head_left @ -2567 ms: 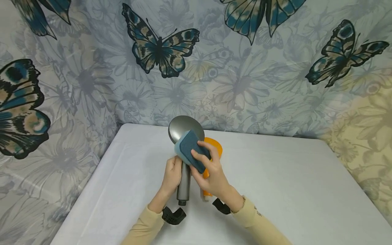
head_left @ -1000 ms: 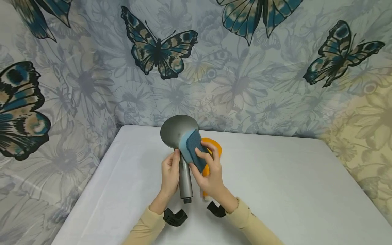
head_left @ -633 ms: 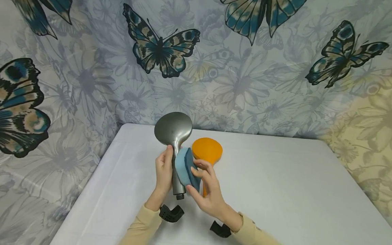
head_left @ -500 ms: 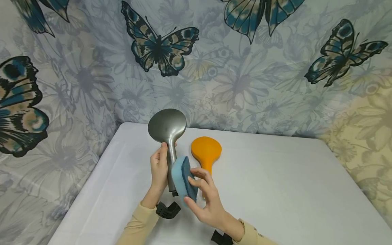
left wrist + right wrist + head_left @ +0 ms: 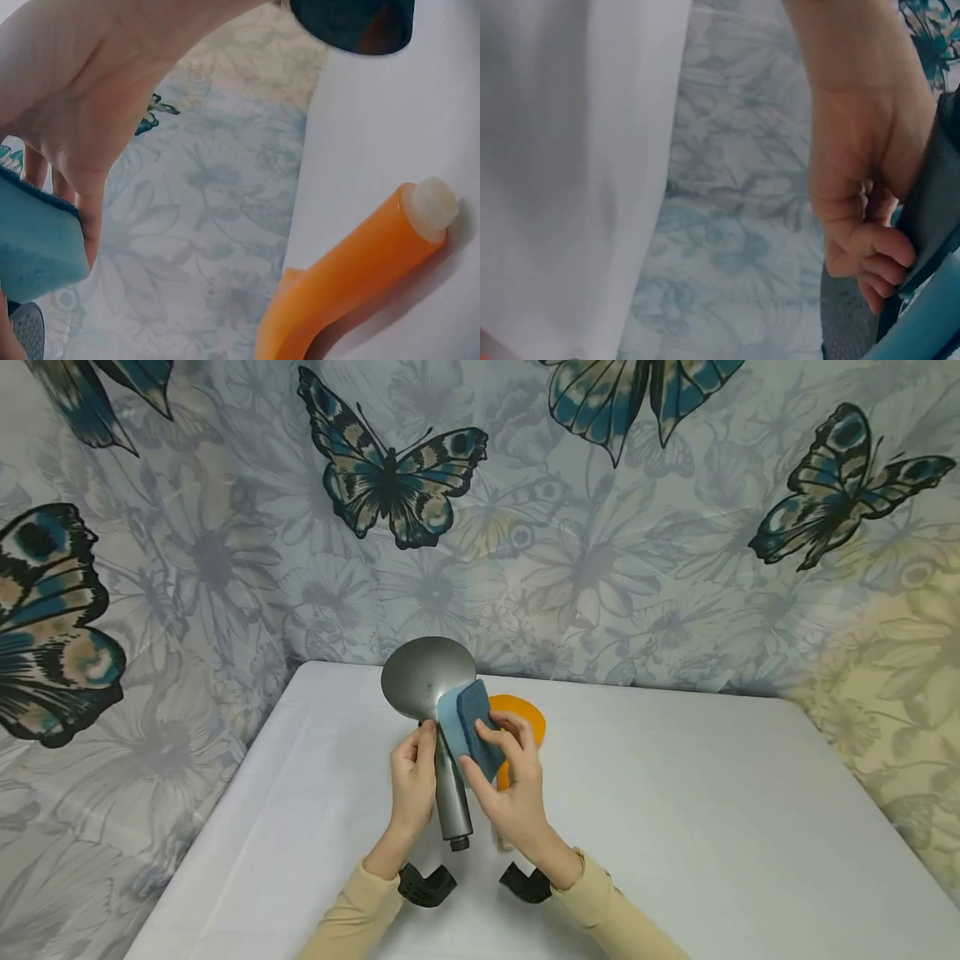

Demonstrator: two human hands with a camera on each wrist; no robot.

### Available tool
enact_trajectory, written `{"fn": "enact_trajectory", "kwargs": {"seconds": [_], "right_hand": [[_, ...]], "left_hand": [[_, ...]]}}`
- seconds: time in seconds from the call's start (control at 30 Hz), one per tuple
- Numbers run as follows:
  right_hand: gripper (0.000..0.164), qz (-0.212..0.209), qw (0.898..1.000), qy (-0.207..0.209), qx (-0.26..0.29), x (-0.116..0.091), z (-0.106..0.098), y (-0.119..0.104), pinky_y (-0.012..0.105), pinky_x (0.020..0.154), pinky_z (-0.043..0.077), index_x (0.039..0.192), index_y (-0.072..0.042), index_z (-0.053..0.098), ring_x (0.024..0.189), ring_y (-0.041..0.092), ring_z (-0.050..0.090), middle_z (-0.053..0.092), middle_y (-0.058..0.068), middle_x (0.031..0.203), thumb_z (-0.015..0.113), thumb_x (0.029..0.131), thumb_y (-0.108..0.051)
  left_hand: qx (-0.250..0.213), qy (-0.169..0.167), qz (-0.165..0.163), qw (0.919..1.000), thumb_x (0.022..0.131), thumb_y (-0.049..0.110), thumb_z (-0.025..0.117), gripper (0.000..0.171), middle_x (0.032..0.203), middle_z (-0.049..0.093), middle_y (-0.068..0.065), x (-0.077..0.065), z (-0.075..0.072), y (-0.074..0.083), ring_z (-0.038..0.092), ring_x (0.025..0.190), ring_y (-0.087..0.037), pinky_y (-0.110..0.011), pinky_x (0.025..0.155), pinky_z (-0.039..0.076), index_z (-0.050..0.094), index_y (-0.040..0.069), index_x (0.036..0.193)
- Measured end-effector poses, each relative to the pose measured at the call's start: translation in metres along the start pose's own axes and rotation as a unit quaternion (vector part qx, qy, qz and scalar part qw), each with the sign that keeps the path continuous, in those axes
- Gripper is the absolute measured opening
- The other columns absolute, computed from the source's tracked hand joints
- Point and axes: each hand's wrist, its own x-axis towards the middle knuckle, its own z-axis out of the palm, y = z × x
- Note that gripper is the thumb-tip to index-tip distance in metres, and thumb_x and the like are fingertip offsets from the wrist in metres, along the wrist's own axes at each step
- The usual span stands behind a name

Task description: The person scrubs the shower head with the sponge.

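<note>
In the head view my left hand (image 5: 411,785) grips a grey handheld shower head (image 5: 427,677) near its neck, with the rounded back facing up. My right hand (image 5: 519,785) holds a blue sponge (image 5: 472,714) with a darker scouring side between thumb and fingers. The sponge's light side lies against the shower head's neck and upper handle. In the left wrist view the sponge (image 5: 41,244) shows its light foam. The right wrist view has the curled fingers of my left hand (image 5: 855,150) at the grey handle (image 5: 930,202).
An orange handheld shower head (image 5: 528,714) lies on the white table (image 5: 675,827) behind my right hand, partly covered by it. Its pale threaded end (image 5: 435,204) shows in the left wrist view. Butterfly-patterned cloth (image 5: 600,552) hangs behind the table.
The sponge slid down the handle, then moved back up to the neck by now. The grey shower head swung left and up, then returned right. Both hands kept their holds.
</note>
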Motion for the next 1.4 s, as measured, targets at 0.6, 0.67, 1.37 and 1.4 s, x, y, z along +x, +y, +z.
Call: {"fn": "enact_trajectory", "kwargs": {"seconds": [0.6, 0.67, 1.37, 1.4], "right_hand": [[0.04, -0.04, 0.98, -0.188, -0.058, -0.067, -0.016, -0.018, 0.032, 0.079, 0.044, 0.121, -0.007, 0.057, 0.111, 0.03, 0.041, 0.039, 0.02, 0.126, 0.066, 0.087, -0.023], [0.041, -0.035, 0.976, -0.203, -0.068, -0.072, -0.022, -0.017, 0.031, 0.08, 0.045, 0.122, -0.007, 0.056, 0.11, 0.028, 0.044, 0.041, 0.018, 0.125, 0.067, 0.086, -0.024], [0.058, 0.202, 0.885, -0.159, -0.387, -0.049, -0.096, 0.025, 0.043, 0.065, 0.048, 0.123, 0.005, 0.048, 0.086, 0.036, 0.046, 0.042, 0.026, 0.108, 0.069, 0.081, -0.03], [0.059, 0.216, 0.877, -0.166, -0.397, -0.05, -0.096, 0.027, 0.043, 0.063, 0.048, 0.123, 0.005, 0.047, 0.086, 0.037, 0.045, 0.041, 0.026, 0.108, 0.068, 0.081, -0.031]], "left_hand": [[0.071, 0.026, -0.099, 0.9923, 0.1, 0.011, 0.041, 0.037, 0.057, 0.043, 0.0, 0.009, -0.016, 0.004, 0.04, 0.049, -0.007, -0.018, 0.048, 0.036, 0.055, -0.016, 0.078], [0.085, 0.017, -0.104, 0.9908, 0.099, 0.009, 0.041, 0.037, 0.056, 0.039, 0.0, 0.012, -0.019, -0.002, 0.037, 0.05, -0.007, -0.019, 0.05, 0.034, 0.051, -0.012, 0.07], [0.155, -0.01, -0.235, 0.9596, 0.098, 0.038, 0.045, 0.047, 0.059, 0.025, 0.002, 0.014, -0.057, -0.08, 0.027, 0.057, -0.011, -0.025, 0.056, 0.026, 0.033, 0.012, 0.061], [0.16, -0.007, -0.239, 0.9579, 0.097, 0.038, 0.045, 0.048, 0.059, 0.025, 0.002, 0.014, -0.058, -0.081, 0.026, 0.056, -0.011, -0.024, 0.055, 0.025, 0.032, 0.012, 0.06]]}}
